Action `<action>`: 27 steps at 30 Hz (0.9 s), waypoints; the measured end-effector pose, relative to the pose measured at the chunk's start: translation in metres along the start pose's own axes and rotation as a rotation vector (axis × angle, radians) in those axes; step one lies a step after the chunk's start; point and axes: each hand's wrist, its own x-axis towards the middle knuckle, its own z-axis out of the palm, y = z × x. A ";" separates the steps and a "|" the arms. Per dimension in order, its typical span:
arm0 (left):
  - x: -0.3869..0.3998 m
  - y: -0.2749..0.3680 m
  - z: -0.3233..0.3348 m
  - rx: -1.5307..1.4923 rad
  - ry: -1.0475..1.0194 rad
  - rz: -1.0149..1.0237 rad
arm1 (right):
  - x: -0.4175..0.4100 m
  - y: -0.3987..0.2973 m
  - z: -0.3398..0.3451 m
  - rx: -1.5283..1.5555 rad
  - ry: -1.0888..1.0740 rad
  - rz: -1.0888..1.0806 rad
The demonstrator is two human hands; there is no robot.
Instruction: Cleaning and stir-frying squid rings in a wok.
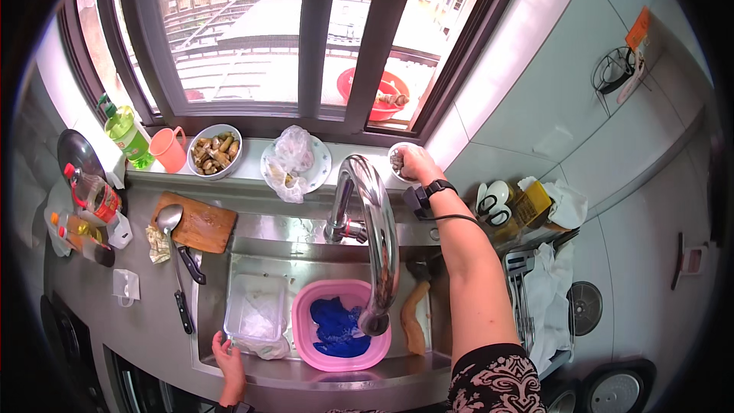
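Note:
My right hand (420,163) reaches to a small white bowl (395,152) on the windowsill. Its fingers are over or inside the bowl, which has greyish contents, and I cannot tell whether they grip anything. Low at the sink's front left edge, my left hand (229,362) is empty with its fingers apart. Just beyond it, a clear plastic container (255,304) stands in the steel sink (275,268) with a plastic bag (265,347) partly under it. A pink basin (304,350) beside the container holds a dark blue cloth (338,327).
The chrome faucet (381,212) arches over the basin. A brown elongated piece (413,321) lies at the sink's right. Left of the sink are a cutting board (198,223), a ladle (170,218) and knives (183,312). A bowl of brown pieces (215,155) and a bagged plate (318,166) share the sill.

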 end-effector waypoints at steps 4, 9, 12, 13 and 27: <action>-0.006 0.009 0.004 0.172 -0.045 0.163 | -0.001 0.001 0.001 0.131 0.135 -0.037; -0.007 0.009 0.006 0.179 -0.064 0.251 | -0.003 0.001 -0.033 0.304 0.135 -0.083; -0.008 0.010 0.010 0.194 -0.070 0.314 | -0.010 0.002 -0.049 0.564 -0.128 0.045; -0.010 0.012 0.012 0.212 -0.073 0.333 | -0.009 0.004 -0.048 0.473 -0.101 0.022; -0.013 0.016 0.018 0.268 -0.041 0.381 | -0.002 0.006 0.003 0.067 0.114 -0.124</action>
